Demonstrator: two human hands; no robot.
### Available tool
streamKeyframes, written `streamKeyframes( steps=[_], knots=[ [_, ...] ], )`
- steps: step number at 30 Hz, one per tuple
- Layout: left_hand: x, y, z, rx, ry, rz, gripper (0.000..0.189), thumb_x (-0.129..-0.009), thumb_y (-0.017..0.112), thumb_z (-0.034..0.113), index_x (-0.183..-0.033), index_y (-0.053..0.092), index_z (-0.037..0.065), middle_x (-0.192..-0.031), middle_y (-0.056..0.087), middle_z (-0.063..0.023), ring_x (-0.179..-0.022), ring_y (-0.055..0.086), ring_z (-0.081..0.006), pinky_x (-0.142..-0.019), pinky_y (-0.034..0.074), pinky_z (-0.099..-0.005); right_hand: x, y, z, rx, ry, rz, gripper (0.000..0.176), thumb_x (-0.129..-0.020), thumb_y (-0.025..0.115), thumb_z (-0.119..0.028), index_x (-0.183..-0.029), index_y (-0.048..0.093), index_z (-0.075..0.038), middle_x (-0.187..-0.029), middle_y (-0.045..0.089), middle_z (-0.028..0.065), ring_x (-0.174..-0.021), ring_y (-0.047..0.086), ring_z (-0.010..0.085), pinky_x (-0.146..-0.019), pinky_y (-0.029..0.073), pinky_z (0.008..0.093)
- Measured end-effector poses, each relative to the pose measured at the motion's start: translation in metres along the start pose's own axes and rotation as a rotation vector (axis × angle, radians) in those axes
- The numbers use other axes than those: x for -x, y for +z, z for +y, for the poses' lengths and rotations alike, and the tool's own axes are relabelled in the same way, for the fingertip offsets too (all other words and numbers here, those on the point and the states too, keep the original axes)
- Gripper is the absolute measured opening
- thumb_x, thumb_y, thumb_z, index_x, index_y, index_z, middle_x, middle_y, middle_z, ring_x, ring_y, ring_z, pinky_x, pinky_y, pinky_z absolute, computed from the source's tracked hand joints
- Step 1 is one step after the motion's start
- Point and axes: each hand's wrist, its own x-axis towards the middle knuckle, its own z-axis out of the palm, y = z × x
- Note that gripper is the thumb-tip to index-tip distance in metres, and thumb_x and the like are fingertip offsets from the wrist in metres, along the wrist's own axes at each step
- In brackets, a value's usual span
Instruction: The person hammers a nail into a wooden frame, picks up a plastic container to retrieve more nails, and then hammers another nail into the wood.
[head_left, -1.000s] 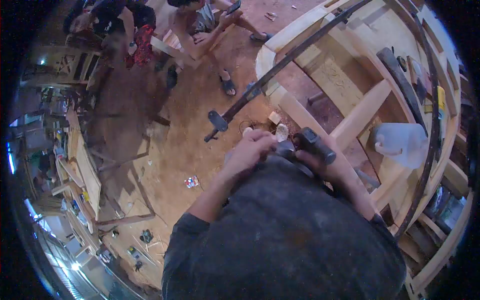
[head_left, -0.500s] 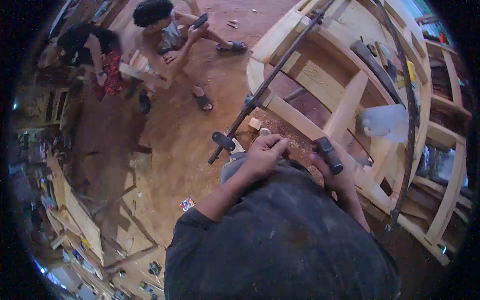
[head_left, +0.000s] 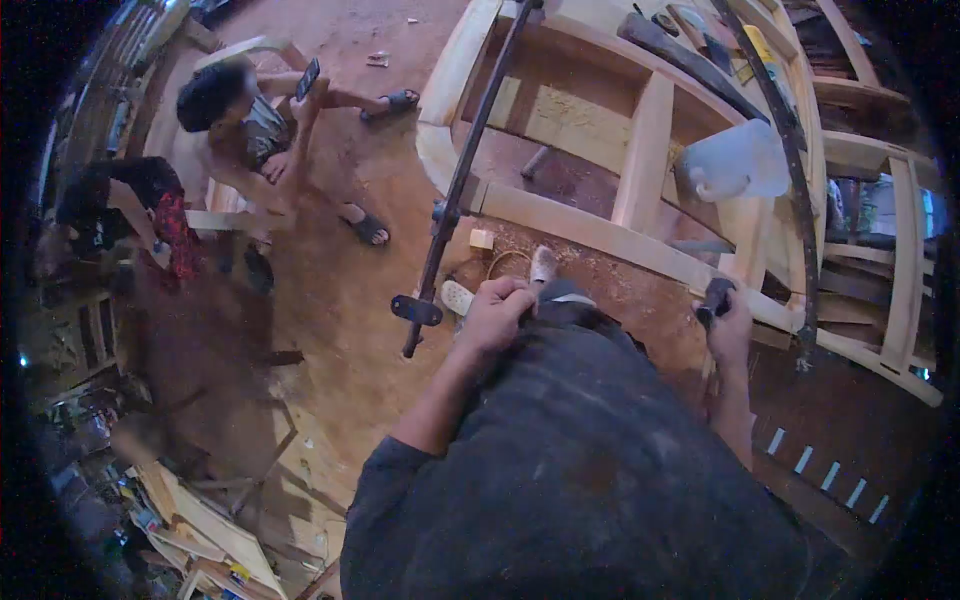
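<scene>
My right hand (head_left: 732, 325) is wrapped round a small black object with a rounded end (head_left: 716, 296), held at the near edge of a large pale wooden frame (head_left: 590, 228). My left hand (head_left: 497, 312) is closed in front of my dark shirt, thumb against curled fingers; what is in it, if anything, is hidden. To its left, the black end piece (head_left: 416, 310) of a long dark bar clamp (head_left: 462, 175) juts out past the frame. Below the frame, a small wood block (head_left: 481, 239) lies near my light shoes (head_left: 543, 264).
A translucent plastic container (head_left: 735, 163) sits on the frame, with a second dark bar (head_left: 800, 170) beside it. One seated person (head_left: 240, 130) holds a phone; another person (head_left: 120, 210) bends over nearby. Boards (head_left: 215, 525) lie at lower left.
My view has turned, so the frame sits higher and the people lower and further left. My right hand has moved outward from my body with the black object, to the frame's edge.
</scene>
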Motion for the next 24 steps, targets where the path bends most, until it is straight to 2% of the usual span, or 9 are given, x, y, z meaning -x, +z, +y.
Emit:
streamKeyframes(
  steps=[7, 10, 13, 14, 15, 17, 21, 23, 24],
  knots=[
    [-0.023, 0.028, 0.019, 0.048, 0.014, 0.108, 0.016, -0.081, 0.055, 0.010, -0.070, 0.062, 0.000, -0.066, 0.059, -0.0026, -0.057, 0.051, -0.0102, -0.054, 0.040, -0.0268, -0.028, -0.002, 0.078, -0.392, 0.170, 0.234, 0.026, -0.084, 0.069, -0.010, -0.105, 0.061, 0.002, -0.096, 0.063, 0.0089, -0.083, 0.059, 0.0177, -0.075, 0.050, 0.0342],
    [-0.041, 0.055, 0.044, -0.081, 0.051, 0.073, 0.016, -0.082, 0.054, 0.010, -0.069, 0.060, 0.002, -0.066, 0.060, -0.0041, -0.056, 0.052, -0.0102, -0.051, 0.040, -0.0266, -0.039, 0.001, 0.124, -0.936, 0.268, 0.315, 0.021, -0.092, 0.047, -0.016, -0.099, 0.061, -0.002, -0.090, 0.059, 0.0043, -0.073, 0.057, 0.0196, -0.065, 0.051, 0.0328],
    [-0.062, 0.086, 0.062, -0.101, 0.022, 0.074, 0.020, -0.082, 0.050, 0.011, -0.067, 0.060, 0.002, -0.060, 0.054, -0.0019, -0.052, 0.048, -0.0087, -0.047, 0.036, -0.0228, -0.042, 0.016, 0.156, -0.781, 0.222, 0.495, 0.023, -0.093, 0.051, -0.020, -0.102, 0.058, 0.001, -0.092, 0.054, 0.0094, -0.076, 0.057, 0.0202, -0.066, 0.051, 0.0310],
    [-0.071, 0.095, 0.067, -0.041, 0.022, 0.030, 0.016, -0.082, 0.051, 0.010, -0.068, 0.057, 0.004, -0.062, 0.055, -0.0041, -0.051, 0.046, -0.0094, -0.044, 0.035, -0.0231, -0.034, 0.019, 0.141, -1.124, 0.150, 0.461, 0.026, -0.095, 0.047, -0.024, -0.107, 0.056, -0.003, -0.096, 0.054, 0.0088, -0.078, 0.058, 0.0187, -0.068, 0.053, 0.0295],
    [-0.081, 0.105, 0.073, 0.020, 0.017, -0.009, 0.013, -0.081, 0.051, 0.008, -0.069, 0.054, 0.005, -0.065, 0.057, -0.0063, -0.050, 0.045, -0.0100, -0.042, 0.033, -0.0235, -0.032, 0.028, 0.157, -1.146, 0.154, 0.480, 0.026, -0.095, 0.047, -0.024, -0.107, 0.056, -0.003, -0.096, 0.054, 0.0088, -0.078, 0.058, 0.0187, -0.068, 0.053, 0.0295],
    [-0.093, 0.133, 0.093, -0.085, 0.028, -0.024, 0.011, -0.080, 0.051, 0.007, -0.070, 0.052, 0.005, -0.064, 0.055, -0.0061, -0.048, 0.041, -0.0091, -0.040, 0.031, -0.0223, -0.029, 0.058, 0.187, -0.291, 0.061, 0.517, 0.035, -0.093, 0.049, -0.033, -0.115, 0.053, -0.006, -0.100, 0.055, 0.0096, -0.082, 0.060, 0.0194, -0.073, 0.054, 0.0311],
    [-0.106, 0.171, 0.120, -0.226, -0.017, -0.088, 0.015, -0.080, 0.051, 0.007, -0.066, 0.054, 0.004, -0.063, 0.054, -0.0033, -0.049, 0.041, -0.0076, -0.044, 0.031, -0.0230, -0.023, 0.044, 0.160, -0.553, 0.076, 0.306, 0.043, -0.092, 0.048, -0.042, -0.121, 0.049, -0.011, -0.108, 0.056, 0.0088, -0.095, 0.059, 0.0207, -0.084, 0.053, 0.0372],
    [-0.110, 0.180, 0.118, -0.264, -0.044, -0.108, 0.017, -0.080, 0.051, 0.007, -0.066, 0.057, 0.002, -0.063, 0.055, -0.0014, -0.051, 0.043, -0.0064, -0.045, 0.031, -0.0227, -0.025, 0.028, 0.128, -1.937, 0.662, 0.351, 0.047, -0.091, 0.047, -0.047, -0.124, 0.048, -0.013, -0.115, 0.056, 0.0057, -0.107, 0.054, 0.0199, -0.093, 0.049, 0.0406],
    [-0.112, 0.182, 0.108, -0.222, -0.051, -0.119, 0.017, -0.080, 0.051, 0.007, -0.066, 0.057, 0.001, -0.063, 0.055, -0.0015, -0.052, 0.043, -0.0070, -0.047, 0.033, -0.0237, -0.024, 0.033, 0.134, -1.938, 0.677, 0.321, 0.047, -0.091, 0.047, -0.047, -0.124, 0.048, -0.013, -0.115, 0.056, 0.0057, -0.107, 0.054, 0.0199, -0.093, 0.049, 0.0406]
  ],
)
